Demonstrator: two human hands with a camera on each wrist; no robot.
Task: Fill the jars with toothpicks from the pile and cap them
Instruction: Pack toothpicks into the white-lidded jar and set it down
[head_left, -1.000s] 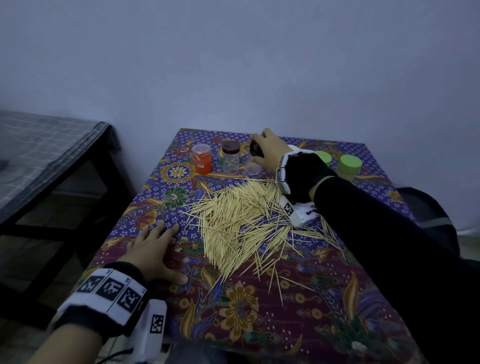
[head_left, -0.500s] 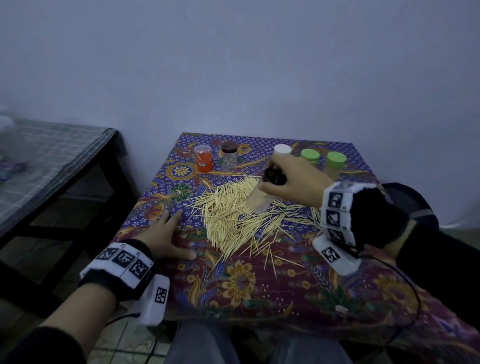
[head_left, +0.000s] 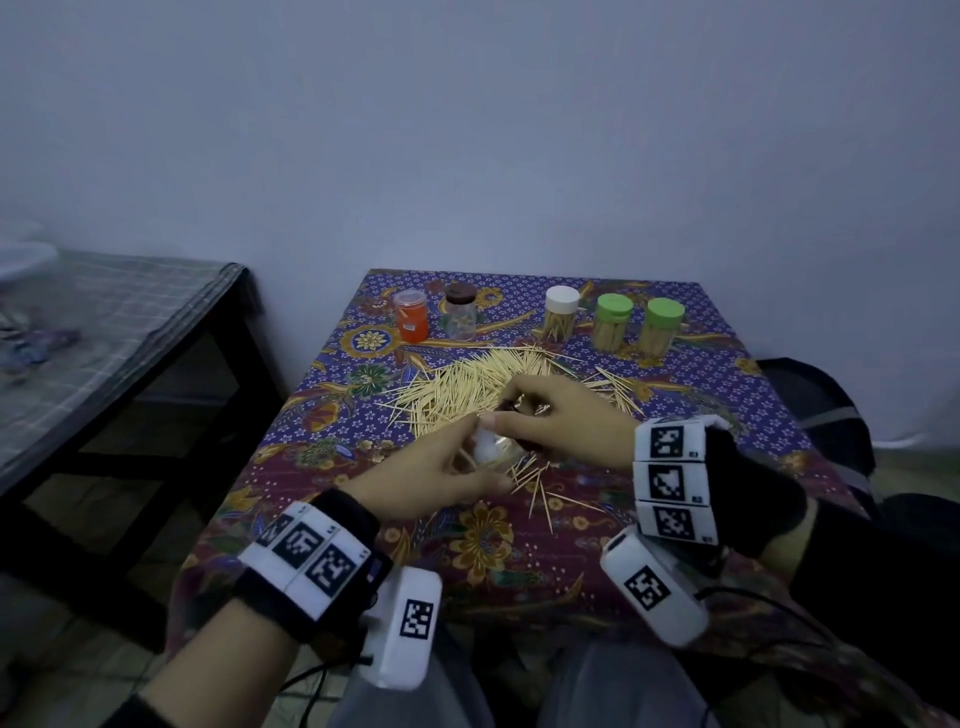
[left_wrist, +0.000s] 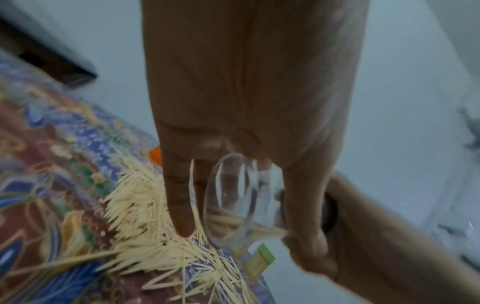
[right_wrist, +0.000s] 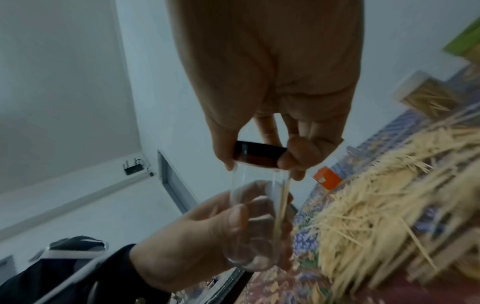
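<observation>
On the left, the clear jar (right_wrist: 255, 222) is gripped around its body and base by the left hand (head_left: 431, 478), fingers curled about the plastic. It is held in the air just over the near edge of the toothpick pile (head_left: 478, 389), above the patterned bench (head_left: 727, 395). To the right, its dark cap (right_wrist: 259, 154) is pinched by the thumb and fingers of the right hand (head_left: 566, 421), whose grip is closed on it.

The jar's long axis appears tilted well away from upright, lying nearer to level: the base points toward the person's left and the capped mouth toward the right hand. Only a few toothpicks are seen inside, resting along the lower wall.

The step in hand is judged to be the opening of this nearly empty jar, before filling. The next move seems to call for the cap to be twisted off while the body is kept steady, then for the mouth to be turned up or toward the pile so that sticks can be fed in lengthwise.

At the far edge an orange-filled jar (head_left: 411, 315) and a brown-capped jar (head_left: 460, 313) are seen, then a white-capped jar (head_left: 561, 313) and two green-capped jars (head_left: 613, 322), these three already filled and capped.
</observation>
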